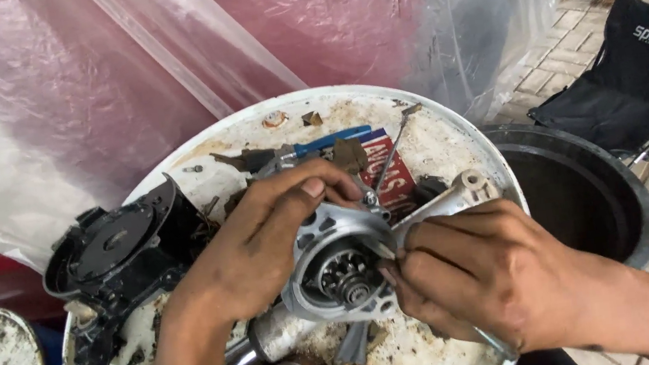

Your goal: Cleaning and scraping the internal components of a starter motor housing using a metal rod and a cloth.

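My left hand (266,243) grips the top and left side of a silver metal motor housing (344,275) that has a small gear in its round opening. My right hand (467,272) holds the housing's right side, and its fingertips pinch at the rim beside the gear. Both hands hold the part just above a round white drum top (435,140) with peeling, rusty paint.
A black plastic motor cover (122,248) lies at the left. A blue-handled tool (328,141), a red card (389,170), a thin metal rod and small scraps lie behind. A black tyre (580,184), a black folding chair (634,86) and plastic sheeting surround the drum.
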